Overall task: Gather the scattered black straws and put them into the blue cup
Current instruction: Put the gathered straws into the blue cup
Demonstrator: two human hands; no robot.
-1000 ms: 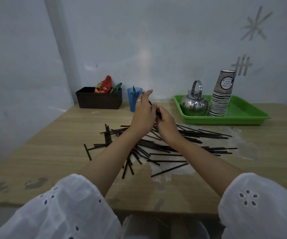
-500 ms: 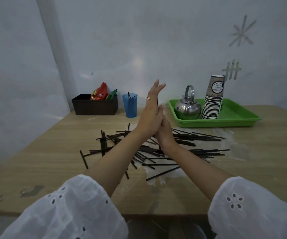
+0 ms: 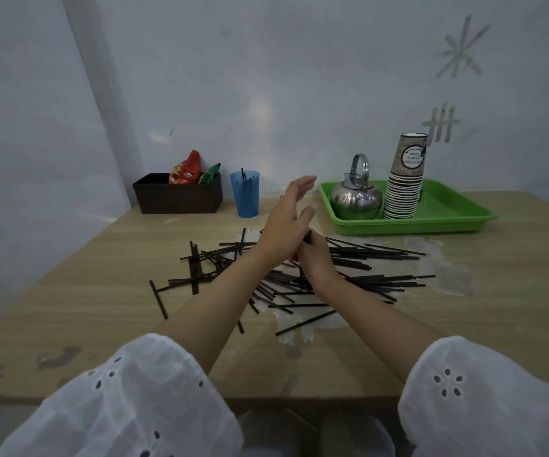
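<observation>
Wooden table [image 3: 68,308] takes up most of the view, with a green tray [image 3: 447,222] at the back right holding a stack of paper cups [image 3: 403,189] and a shiny kettle [image 3: 355,202]. A brown box [image 3: 177,199] sits back left, and the blue cup [image 3: 246,199] just beside it has a couple of straws inside. The black straws [image 3: 381,279] are mostly scattered mid-table. Left hand [image 3: 286,225] is flat, fingers straight, pressed against the right hand [image 3: 316,262], which is curled round a few straws.
</observation>
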